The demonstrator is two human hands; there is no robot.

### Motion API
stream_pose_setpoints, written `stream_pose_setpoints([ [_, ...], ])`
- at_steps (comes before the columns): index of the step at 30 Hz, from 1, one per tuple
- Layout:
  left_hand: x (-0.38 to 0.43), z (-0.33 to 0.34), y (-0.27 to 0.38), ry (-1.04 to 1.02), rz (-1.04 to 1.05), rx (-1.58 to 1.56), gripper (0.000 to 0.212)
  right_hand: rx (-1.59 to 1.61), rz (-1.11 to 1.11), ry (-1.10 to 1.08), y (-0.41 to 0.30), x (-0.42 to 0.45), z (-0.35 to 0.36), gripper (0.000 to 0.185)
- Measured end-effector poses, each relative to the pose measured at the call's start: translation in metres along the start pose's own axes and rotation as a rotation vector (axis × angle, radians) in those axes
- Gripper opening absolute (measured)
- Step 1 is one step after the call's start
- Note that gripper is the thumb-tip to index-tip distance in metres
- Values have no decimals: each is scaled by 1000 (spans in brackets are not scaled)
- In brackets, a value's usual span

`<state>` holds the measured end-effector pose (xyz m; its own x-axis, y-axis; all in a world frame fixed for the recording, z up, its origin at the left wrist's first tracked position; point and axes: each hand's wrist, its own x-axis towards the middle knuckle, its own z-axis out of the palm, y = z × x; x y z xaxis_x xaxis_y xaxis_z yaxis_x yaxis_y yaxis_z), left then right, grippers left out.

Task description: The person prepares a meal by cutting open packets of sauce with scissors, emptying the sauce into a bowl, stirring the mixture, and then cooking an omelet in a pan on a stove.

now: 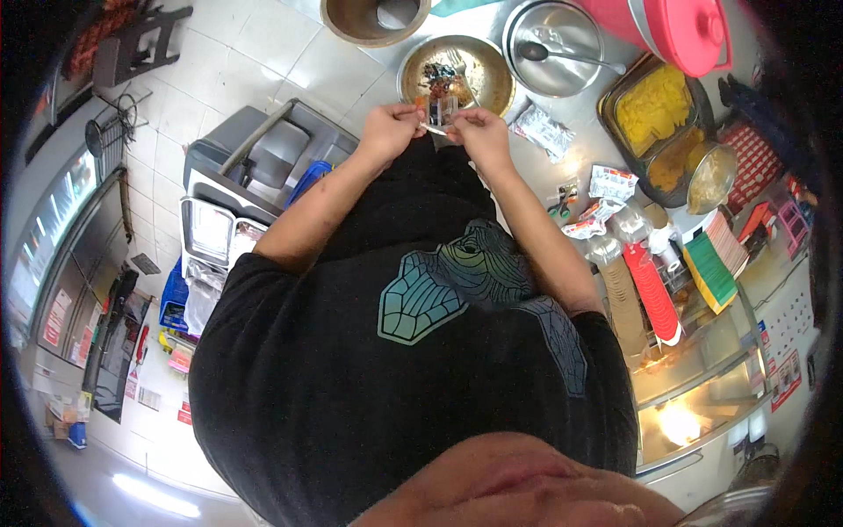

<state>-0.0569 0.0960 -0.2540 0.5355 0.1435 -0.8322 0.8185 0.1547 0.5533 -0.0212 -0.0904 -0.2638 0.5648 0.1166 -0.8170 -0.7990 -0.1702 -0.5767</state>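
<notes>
Both hands meet at the near rim of a round metal bowl (492, 74). My left hand (393, 132) pinches one end of a small, partly clear plastic sachet (442, 110). The other end is between the fingertips of my right hand (484, 137). A whitish strip runs along the sachet's near edge, and orange shows at its left corner; its contents are hard to make out. Inside the bowl lie dark and reddish-brown food pieces (442, 76). A metal fork (458, 62) rests in there too, its handle towards my right hand.
Beyond stand a deep tan pot (336, 20), a steel bowl (517, 49) with a ladle (573, 58), and a pink lidded jug (685, 33). To the right are a silver packet (543, 130), scissors (560, 205) and a tray of yellow food (652, 102). A grey cart (211, 148) stands left.
</notes>
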Motion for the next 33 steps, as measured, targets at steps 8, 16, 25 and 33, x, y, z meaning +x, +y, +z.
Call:
stream_pose_setpoints([
  [8, 16, 14, 10, -23, -165, -118, 24, -336, -189, 173, -5, 3, 13, 16],
  [16, 17, 21, 12, -72, -178, -275, 28, -537, -628, 295, -4, 1, 22, 17],
  [25, 20, 17, 1, -107, -234, -294, 24, -361, -342, 248, -16, -3, 24, 12],
  [33, 24, 13, 4, -101, -303, -366, 22, -389, -448, 159, -11, -5, 32, 15],
])
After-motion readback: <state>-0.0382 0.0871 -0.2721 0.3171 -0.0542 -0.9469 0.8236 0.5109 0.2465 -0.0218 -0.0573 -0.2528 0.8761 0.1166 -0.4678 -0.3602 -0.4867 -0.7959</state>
